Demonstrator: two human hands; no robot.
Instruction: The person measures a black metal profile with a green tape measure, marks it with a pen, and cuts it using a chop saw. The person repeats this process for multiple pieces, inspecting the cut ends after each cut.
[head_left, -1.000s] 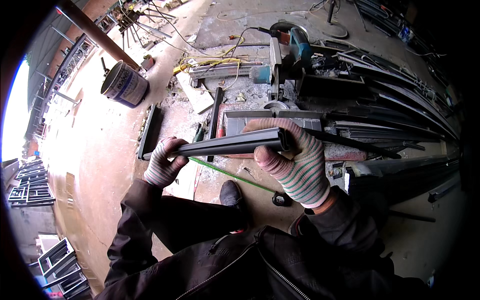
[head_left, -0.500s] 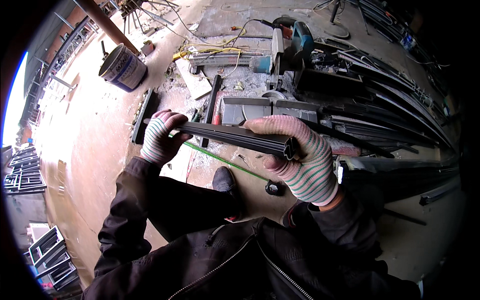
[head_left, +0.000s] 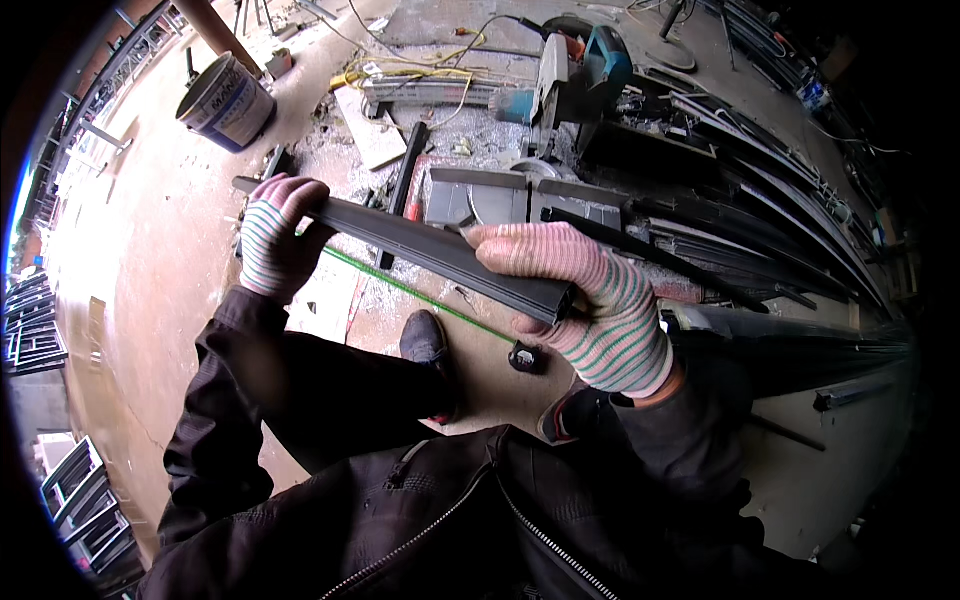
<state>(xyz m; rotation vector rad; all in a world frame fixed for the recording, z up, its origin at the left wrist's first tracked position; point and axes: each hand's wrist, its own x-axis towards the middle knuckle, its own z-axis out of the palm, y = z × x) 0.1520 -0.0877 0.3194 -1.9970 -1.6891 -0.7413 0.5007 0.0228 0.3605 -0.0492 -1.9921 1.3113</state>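
A dark metal profile point(head_left: 420, 246) is held up in front of me, slanting down from left to right. My left hand point(head_left: 272, 238), in a striped knit glove, is closed round its far left part, with a short end sticking out past the fingers. Close to the other end, my right hand point(head_left: 590, 305) grips the profile between thumb and fingers, in a matching glove. On the floor beneath lies a tape measure point(head_left: 524, 357) with its green blade point(head_left: 410, 292) pulled out toward the left. A miter saw point(head_left: 575, 85) stands beyond the profile, its grey base partly behind my right hand.
A bucket point(head_left: 227, 104) stands at the far left by a brown post point(head_left: 215, 30). Long dark profiles point(head_left: 770, 190) lie piled on the right. Yellow cable point(head_left: 420, 72) runs across the floor near the saw. Black frames point(head_left: 90, 500) lean at the lower left.
Both hands have shifted left with the profile, and it has rolled so that a broad flat side shows. Its open end faces me less. The whole view has also shifted a little.
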